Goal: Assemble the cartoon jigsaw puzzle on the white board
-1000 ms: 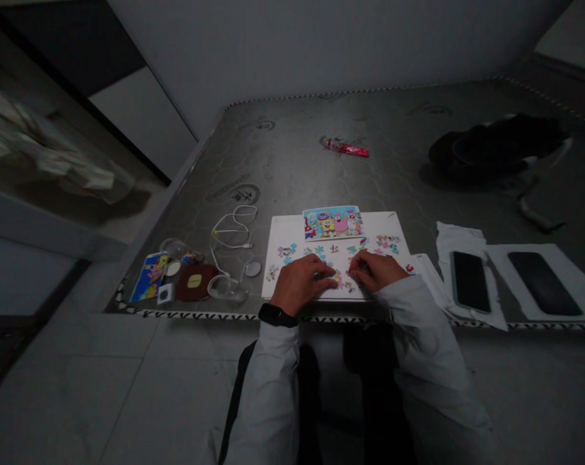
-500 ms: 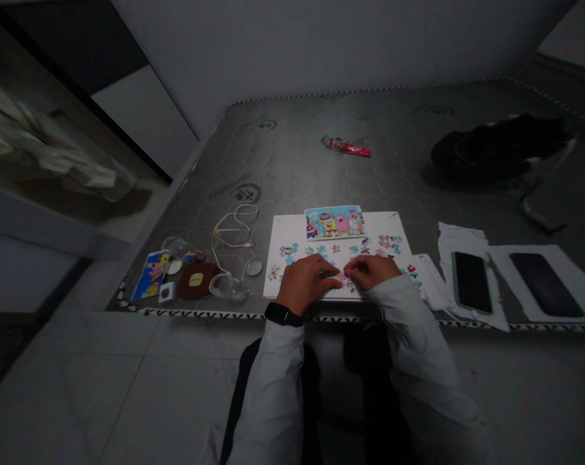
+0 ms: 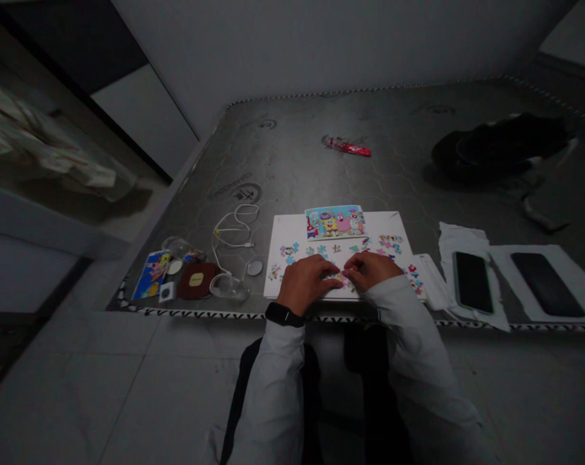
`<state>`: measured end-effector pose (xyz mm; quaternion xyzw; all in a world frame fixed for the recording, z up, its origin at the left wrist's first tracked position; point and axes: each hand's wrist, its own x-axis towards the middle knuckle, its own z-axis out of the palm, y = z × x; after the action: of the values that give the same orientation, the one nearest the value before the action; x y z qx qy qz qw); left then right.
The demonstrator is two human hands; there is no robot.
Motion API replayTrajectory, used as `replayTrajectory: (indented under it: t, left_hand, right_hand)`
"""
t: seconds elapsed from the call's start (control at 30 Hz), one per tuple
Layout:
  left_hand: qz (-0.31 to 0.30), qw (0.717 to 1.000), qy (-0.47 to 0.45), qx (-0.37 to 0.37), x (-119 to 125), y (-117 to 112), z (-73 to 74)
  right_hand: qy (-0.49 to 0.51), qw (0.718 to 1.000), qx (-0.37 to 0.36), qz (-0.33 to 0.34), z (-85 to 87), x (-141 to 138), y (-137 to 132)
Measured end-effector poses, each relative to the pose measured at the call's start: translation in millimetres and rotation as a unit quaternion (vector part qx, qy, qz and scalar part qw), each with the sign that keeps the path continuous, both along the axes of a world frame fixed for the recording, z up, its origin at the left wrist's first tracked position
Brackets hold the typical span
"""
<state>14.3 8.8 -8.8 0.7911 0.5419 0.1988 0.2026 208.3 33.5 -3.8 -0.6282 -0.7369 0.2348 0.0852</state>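
Note:
Several small jigsaw pieces [image 3: 390,243] in bright colours are spread over a white board [image 3: 285,227]. A cartoon reference picture [image 3: 335,223] lies across the board's far edge. Above the near part of the board, my left hand [image 3: 308,282] bends its thumb and index finger around the edge of some joined pink and yellow jigsaw pieces [image 3: 341,279]. Facing it, my right hand [image 3: 371,271] pinches at the right side of the same pieces, fingertips together. My fingers hide part of these pieces and of others beneath my palms.
Left of the board are a white cable [image 3: 234,230], a round silver disc [image 3: 254,267], a brown case [image 3: 196,280] and a cartoon packet [image 3: 152,274]. Two phones [image 3: 472,282] lie on white sheets at right. Farther back are a red packet [image 3: 348,147] and a black bag [image 3: 500,152].
My right hand and forearm have shifted very slightly, with the fingers still at the same pieces. My left hand stays almost still.

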Motion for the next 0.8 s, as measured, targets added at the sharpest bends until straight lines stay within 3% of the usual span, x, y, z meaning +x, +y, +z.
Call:
replayTrajectory:
  t: [0.2,0.33,0.8]
  left_hand:
    - [-0.003,1.000,-0.010,-0.006,-1,1,-1.9]
    - [-0.004,1.000,-0.017,-0.008,-1,1,-0.9]
    - [-0.004,1.000,-0.015,-0.020,-2,1,-0.3]
  right_hand:
    - [-0.037,0.999,-0.014,-0.007,15.9,26,-1]
    - [-0.040,0.997,-0.059,0.034,22.5,32,-2]
    - [-0.038,0.982,-0.105,0.155,10.0,27,3]
